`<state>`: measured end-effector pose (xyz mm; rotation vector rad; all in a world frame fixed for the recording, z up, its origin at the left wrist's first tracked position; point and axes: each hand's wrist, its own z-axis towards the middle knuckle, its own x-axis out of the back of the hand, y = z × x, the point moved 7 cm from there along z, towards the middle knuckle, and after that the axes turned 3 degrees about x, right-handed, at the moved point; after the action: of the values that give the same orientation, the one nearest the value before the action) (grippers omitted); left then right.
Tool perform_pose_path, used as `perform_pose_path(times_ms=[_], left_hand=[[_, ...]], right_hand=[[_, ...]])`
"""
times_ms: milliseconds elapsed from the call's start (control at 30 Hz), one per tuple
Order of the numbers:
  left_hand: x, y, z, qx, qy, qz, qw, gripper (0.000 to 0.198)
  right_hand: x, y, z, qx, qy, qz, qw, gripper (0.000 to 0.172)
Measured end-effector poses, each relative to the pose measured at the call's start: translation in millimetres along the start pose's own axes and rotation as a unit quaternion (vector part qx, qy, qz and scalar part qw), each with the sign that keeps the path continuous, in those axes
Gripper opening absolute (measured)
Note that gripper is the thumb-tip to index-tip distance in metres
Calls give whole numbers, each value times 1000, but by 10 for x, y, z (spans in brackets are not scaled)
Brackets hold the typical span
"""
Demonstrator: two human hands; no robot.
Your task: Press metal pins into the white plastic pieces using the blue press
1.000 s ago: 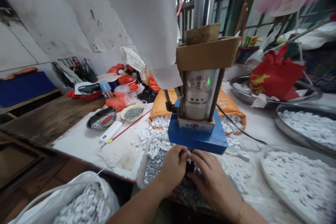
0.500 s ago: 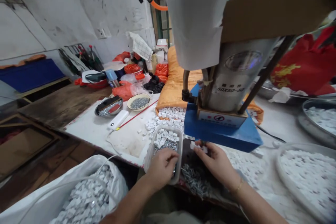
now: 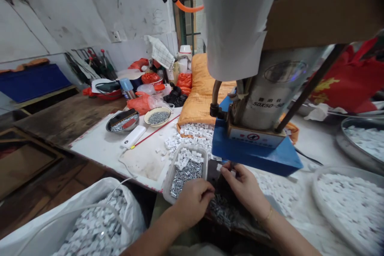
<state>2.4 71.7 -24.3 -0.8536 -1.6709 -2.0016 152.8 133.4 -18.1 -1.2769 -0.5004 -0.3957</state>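
My left hand (image 3: 195, 200) hovers over the right rim of a clear plastic tub (image 3: 168, 186), thumb and fingers pinched together; whatever they pinch is too small or hidden to make out. Inside the tub lie metal screws or pins (image 3: 184, 178) and small white plastic pieces (image 3: 189, 158). My right hand (image 3: 243, 186) is closed at the front of the blue machine base (image 3: 255, 154), holding a small white plastic piece (image 3: 219, 167) between thumb and fingers. Loose metal pins (image 3: 222, 210) lie on the dark surface between my hands.
A press cylinder (image 3: 267, 108) stands on the blue base. At right, a round tray (image 3: 318, 192) and a metal basin (image 3: 343, 140) hold white pieces. An orange sack (image 3: 196, 104) spills more onto the table. A white sack (image 3: 138, 212) of pieces stands at lower left.
My left hand has moved right, out of the tub to its right rim, uncovering the metal pins. My right hand stays near the machine with the white piece. The view has shifted slightly.
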Motion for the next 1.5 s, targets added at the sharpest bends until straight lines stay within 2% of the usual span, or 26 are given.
perform_pose_path(times_ms=[133, 267, 367, 433, 500, 633, 833, 1000, 1067, 1333, 1400, 1500], left_hand=[[-4, -16, -12, 30, -15, -28, 999, 13], [-26, -79, -7, 93, -37, -120, 988, 14], [-50, -153, 11, 144, -40, -185, 971, 14], [-66, -179, 29, 156, -43, -212, 964, 14], [-71, -184, 44, 159, -43, -228, 960, 14], [-61, -142, 47, 162, -35, -265, 950, 14], [-125, -100, -17, 188, -60, -341, 919, 11], [-16, -97, 20, 189, -14, -337, 922, 9], [-2, -90, 34, 186, -13, -333, 924, 9], [-87, -42, -17, 171, -33, -331, 928, 12], [-49, 3, -23, 164, -24, -336, 927, 11], [45, 102, -27, 136, -1, -323, 937, 9]], right_hand=[[13, -136, -82, 43, 4, -33, 999, 28], [100, -119, -216, 25, -1, -8, 1000, 30], [270, -81, -398, 51, 63, -13, 997, 28], [309, -87, -536, 89, 82, -39, 992, 20], [212, -111, -638, 118, 41, -59, 990, 14], [-74, -192, -700, 130, -39, -81, 987, 20], [-268, -225, -644, 110, -99, -109, 983, 23], [-260, -180, -613, 70, -111, -117, 984, 23], [-271, -141, -599, 42, -116, -114, 986, 23], [-247, -117, -643, 2, -88, 66, 994, 23], [-185, -97, -652, -27, -72, 113, 991, 26], [-102, -18, -666, -109, -71, 188, 974, 30]])
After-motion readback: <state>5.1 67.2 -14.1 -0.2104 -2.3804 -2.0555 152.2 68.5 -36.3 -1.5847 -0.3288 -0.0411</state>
